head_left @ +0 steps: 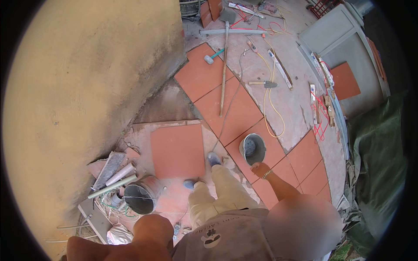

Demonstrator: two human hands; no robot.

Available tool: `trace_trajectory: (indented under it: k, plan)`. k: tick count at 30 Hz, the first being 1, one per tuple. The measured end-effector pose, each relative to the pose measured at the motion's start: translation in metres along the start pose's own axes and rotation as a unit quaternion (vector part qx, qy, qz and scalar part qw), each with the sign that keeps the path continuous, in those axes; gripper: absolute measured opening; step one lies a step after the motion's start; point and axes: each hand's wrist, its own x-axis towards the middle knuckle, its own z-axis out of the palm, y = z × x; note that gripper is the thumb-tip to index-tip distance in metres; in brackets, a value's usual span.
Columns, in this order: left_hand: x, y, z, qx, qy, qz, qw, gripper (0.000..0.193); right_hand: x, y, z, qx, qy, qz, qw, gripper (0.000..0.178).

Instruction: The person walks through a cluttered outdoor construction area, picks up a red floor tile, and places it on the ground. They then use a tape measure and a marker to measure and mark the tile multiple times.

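My right hand [260, 169], with a chain bracelet at the wrist, is closed at the near edge of a grey bucket [244, 150]. Greyish material lies inside the bucket, which stands or hangs over the terracotta tiles [233, 111]; whether it touches them I cannot tell. My bare left arm [152, 235] is bent at the lower left, its hand not visible. Close to that arm is a larger dark bucket [140, 196], tilted and grey inside. A square terracotta tile [177, 150] lies left of my feet.
On the tiles ahead lie a mallet [210, 59] and a long-handled tool [224, 69]. A trowel [270, 85] and a yellow cord [268, 104] are farther right. Tubes and tangled cords [109, 202] sit by the yellow wall [87, 87]. A green tarp [374, 152] hangs at right.
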Motion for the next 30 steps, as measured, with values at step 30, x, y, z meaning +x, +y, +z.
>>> trace_trajectory:
  k: [30]
  plan:
    - [-0.230, 0.023, 0.054, 0.636, -0.054, -0.203, 0.742, 0.052, -0.193, 0.030, 0.057, 0.104, 0.077, 0.086, 0.988, 0.036]
